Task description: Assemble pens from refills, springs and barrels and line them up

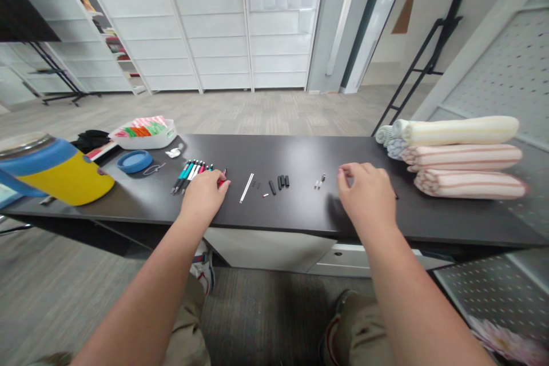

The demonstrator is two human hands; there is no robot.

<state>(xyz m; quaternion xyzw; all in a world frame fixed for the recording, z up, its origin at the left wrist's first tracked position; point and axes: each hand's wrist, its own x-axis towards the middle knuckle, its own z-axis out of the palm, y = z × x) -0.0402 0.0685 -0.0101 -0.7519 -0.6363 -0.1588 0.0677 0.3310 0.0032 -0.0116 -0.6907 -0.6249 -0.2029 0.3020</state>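
My left hand (pixel 203 195) is closed, with its fingertips on a red pen (pixel 222 179) at the right end of a row of pens (pixel 189 172) with teal, white and red barrels. My right hand (pixel 368 194) is curled low over the table, thumb bent towards the fingers; whatever it holds is hidden. A small dark reddish tip (pixel 397 197) shows beyond its outer edge. Between the hands lie two thin white refills (pixel 246 188), several short black grips (pixel 283 182), tiny springs (pixel 258 185), a small red-and-white piece (pixel 265 195) and small clear and metal parts (pixel 318 184).
At the left stand a yellow and blue jug (pixel 77 174), a blue lid (pixel 134 161), crumpled white tissue (pixel 174 152) and a white basket (pixel 165 136) of colourful packets. Rolled towels (pixel 467 155) are stacked at the right. The dark table's (pixel 283 214) front edge runs below my wrists.
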